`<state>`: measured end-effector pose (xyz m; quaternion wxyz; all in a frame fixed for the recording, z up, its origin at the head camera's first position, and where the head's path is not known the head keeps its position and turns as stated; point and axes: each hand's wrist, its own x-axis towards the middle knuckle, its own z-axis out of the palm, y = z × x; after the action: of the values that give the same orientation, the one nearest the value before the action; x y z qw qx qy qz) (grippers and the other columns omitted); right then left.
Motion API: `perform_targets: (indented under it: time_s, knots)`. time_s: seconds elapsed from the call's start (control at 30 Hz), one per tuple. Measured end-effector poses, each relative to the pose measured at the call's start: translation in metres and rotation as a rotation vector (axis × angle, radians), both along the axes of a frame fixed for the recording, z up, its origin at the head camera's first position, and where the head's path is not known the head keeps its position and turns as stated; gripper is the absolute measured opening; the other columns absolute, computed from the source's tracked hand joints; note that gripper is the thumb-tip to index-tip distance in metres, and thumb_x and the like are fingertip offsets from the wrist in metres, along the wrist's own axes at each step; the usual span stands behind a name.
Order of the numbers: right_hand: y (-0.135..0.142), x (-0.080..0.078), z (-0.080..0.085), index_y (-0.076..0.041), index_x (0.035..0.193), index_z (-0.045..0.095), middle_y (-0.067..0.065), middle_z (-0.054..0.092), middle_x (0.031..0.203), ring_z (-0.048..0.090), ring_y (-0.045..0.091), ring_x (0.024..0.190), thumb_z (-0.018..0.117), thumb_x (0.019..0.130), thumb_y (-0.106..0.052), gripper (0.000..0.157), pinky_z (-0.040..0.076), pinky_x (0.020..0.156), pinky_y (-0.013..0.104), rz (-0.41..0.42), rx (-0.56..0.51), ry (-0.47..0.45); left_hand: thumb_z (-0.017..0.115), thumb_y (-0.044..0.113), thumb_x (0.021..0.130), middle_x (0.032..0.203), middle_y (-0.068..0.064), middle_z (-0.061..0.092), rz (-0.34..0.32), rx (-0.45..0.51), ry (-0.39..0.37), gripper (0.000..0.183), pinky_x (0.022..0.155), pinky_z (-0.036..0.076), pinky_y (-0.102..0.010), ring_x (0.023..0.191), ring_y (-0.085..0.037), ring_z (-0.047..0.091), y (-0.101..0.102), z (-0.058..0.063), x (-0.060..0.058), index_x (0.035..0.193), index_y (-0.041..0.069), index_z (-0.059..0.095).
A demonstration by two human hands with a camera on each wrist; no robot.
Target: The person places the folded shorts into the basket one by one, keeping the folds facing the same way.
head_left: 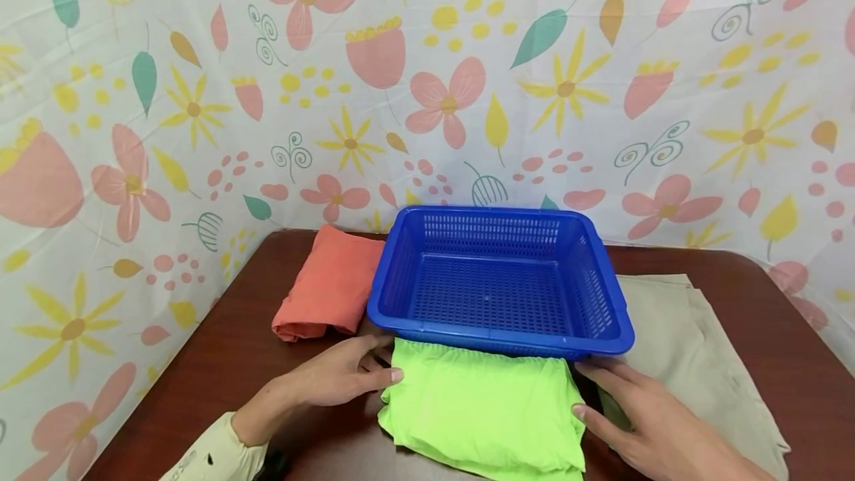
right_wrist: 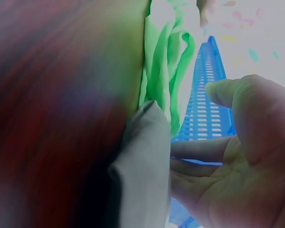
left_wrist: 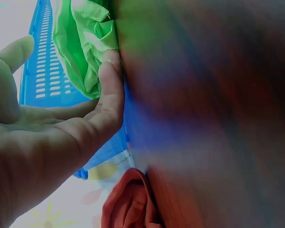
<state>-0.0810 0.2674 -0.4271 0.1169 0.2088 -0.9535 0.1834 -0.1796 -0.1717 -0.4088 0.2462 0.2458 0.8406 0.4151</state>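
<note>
A folded lime-green garment [head_left: 481, 407] is lying before a blue basket [head_left: 494, 337] on a brown table [head_left: 227, 362]; floral sheeting [head_left: 427, 43] is hanging behind. The left hand [head_left: 341, 373] and right hand [head_left: 644, 418] are flanking the garment, thumbs spread from fingers.

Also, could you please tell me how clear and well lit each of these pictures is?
Head view: brightly lit, with the green cloth and blue basket fairly sharp; left wrist: the table badly blurred, tinged green and blue; right wrist: table blurred too, the patterned backdrop washed out.
</note>
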Motion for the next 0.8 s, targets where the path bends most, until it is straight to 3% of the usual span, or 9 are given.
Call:
perform_targets:
  time_s: [0.17, 0.33, 0.5, 0.57, 0.73, 0.8]
  knots:
    - [-0.003, 0.0, -0.001, -0.004, 0.142, 0.065, 0.007, 0.064, 0.141, 0.064, 0.027, 0.125, 0.078, 0.097, -0.041, 0.059, 0.059, 0.09, 0.049, -0.029, -0.015, -0.043, 0.07, 0.041, 0.103, 0.12, -0.003, 0.07, 0.009, 0.013, 0.003, 0.065, 0.089, 0.057, -0.031, 0.104, -0.015, 0.07, 0.004, -0.001, -0.001, 0.151, 0.0, 0.053]
    - [-0.005, 0.0, -0.001, -0.005, 0.142, 0.064, 0.0, 0.065, 0.128, 0.065, 0.009, 0.107, 0.078, 0.098, -0.037, 0.056, 0.059, 0.081, 0.035, -0.028, -0.096, -0.104, 0.074, 0.04, 0.101, 0.112, -0.002, 0.071, 0.033, 0.02, -0.013, 0.053, 0.083, 0.058, -0.03, 0.097, -0.016, 0.071, 0.008, -0.002, -0.002, 0.14, 0.006, 0.061]
    - [-0.009, -0.002, -0.001, -0.001, 0.143, 0.058, -0.001, 0.061, 0.117, 0.058, -0.003, 0.092, 0.074, 0.102, -0.033, 0.055, 0.055, 0.072, 0.026, 0.026, -0.195, -0.236, 0.077, 0.038, 0.099, 0.108, -0.002, 0.071, 0.051, 0.037, -0.047, 0.049, 0.078, 0.057, -0.03, 0.093, -0.017, 0.072, 0.011, -0.002, -0.002, 0.135, 0.007, 0.065]
    - [-0.011, -0.002, 0.0, -0.002, 0.145, 0.056, 0.0, 0.059, 0.12, 0.057, 0.0, 0.094, 0.074, 0.102, -0.035, 0.057, 0.054, 0.073, 0.026, 0.026, -0.203, -0.252, 0.077, 0.037, 0.099, 0.107, -0.003, 0.071, 0.051, 0.042, -0.063, 0.049, 0.078, 0.057, -0.03, 0.093, -0.018, 0.072, 0.011, -0.002, -0.003, 0.135, 0.006, 0.065]
    - [-0.018, -0.003, 0.0, -0.008, 0.153, 0.052, 0.01, 0.052, 0.148, 0.056, 0.02, 0.124, 0.074, 0.1, -0.044, 0.067, 0.057, 0.086, 0.031, 0.002, -0.177, -0.224, 0.081, 0.033, 0.096, 0.104, -0.005, 0.071, 0.057, 0.055, -0.097, 0.047, 0.075, 0.056, -0.03, 0.09, -0.019, 0.072, 0.014, -0.003, -0.004, 0.131, 0.005, 0.066]
    - [-0.021, -0.004, -0.002, -0.007, 0.152, 0.053, 0.012, 0.053, 0.149, 0.058, 0.021, 0.123, 0.074, 0.1, -0.044, 0.067, 0.057, 0.086, 0.031, 0.005, -0.183, -0.228, 0.082, 0.032, 0.095, 0.102, -0.006, 0.071, 0.062, 0.062, -0.116, 0.045, 0.072, 0.055, -0.03, 0.085, -0.018, 0.071, 0.015, -0.004, -0.005, 0.127, 0.005, 0.067]
